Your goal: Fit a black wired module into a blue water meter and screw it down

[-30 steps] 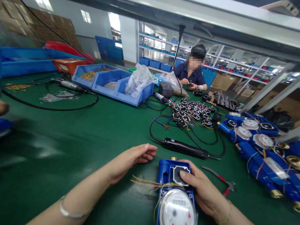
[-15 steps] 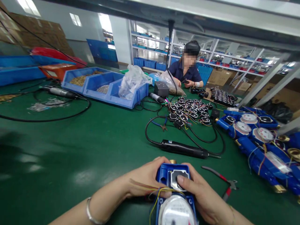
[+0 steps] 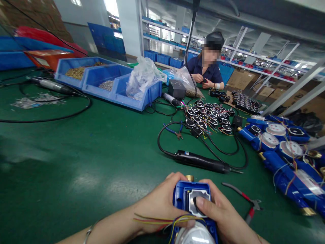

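A blue water meter (image 3: 180, 196) with a brass end and a round clear dial (image 3: 196, 234) is held between both hands at the bottom of the view. My left hand (image 3: 162, 200) wraps its left side, the thumb lying across the middle by the thin coloured wires (image 3: 152, 220). Around the right side closes my right hand (image 3: 219, 206), its thumb pressing on the black module with a white edge (image 3: 194, 200) set in the housing. Red-handled cutters (image 3: 250, 201) lie to the right. Beyond the meter rests a black electric screwdriver (image 3: 203, 161) with its cable.
Blue bins (image 3: 101, 96) with screws and a plastic bag stand at the back left. Many black modules (image 3: 208, 115) with wires are spread mid-table, near blue-handled pliers (image 3: 175, 131). Blue meters (image 3: 284, 162) are piled at right. A co-worker (image 3: 207, 69) sits across the table.
The view has shifted slightly, and the meter with both hands sits a little lower and further right. The left thumb has moved across over the wires. Both hands keep their hold.
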`<state>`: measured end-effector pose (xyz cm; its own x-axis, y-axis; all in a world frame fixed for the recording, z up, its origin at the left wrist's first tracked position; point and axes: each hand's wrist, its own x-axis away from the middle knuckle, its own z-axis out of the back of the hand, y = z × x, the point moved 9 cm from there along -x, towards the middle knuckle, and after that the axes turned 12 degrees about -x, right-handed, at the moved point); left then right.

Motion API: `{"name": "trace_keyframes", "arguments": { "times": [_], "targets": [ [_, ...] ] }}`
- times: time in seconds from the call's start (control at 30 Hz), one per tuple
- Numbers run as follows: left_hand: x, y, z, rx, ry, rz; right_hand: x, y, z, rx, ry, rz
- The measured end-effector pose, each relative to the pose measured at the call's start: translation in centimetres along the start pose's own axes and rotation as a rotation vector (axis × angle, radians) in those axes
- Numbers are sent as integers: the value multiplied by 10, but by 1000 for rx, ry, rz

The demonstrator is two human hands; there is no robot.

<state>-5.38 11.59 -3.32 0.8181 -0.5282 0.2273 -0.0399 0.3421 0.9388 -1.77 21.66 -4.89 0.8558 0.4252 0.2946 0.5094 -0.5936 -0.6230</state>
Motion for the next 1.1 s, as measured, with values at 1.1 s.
{"name": "trace_keyframes", "arguments": {
  "times": [1.1],
  "targets": [
    [2,-16,-25,461,-81,46,5,1,-5,27,-6,-57]
  ]
}}
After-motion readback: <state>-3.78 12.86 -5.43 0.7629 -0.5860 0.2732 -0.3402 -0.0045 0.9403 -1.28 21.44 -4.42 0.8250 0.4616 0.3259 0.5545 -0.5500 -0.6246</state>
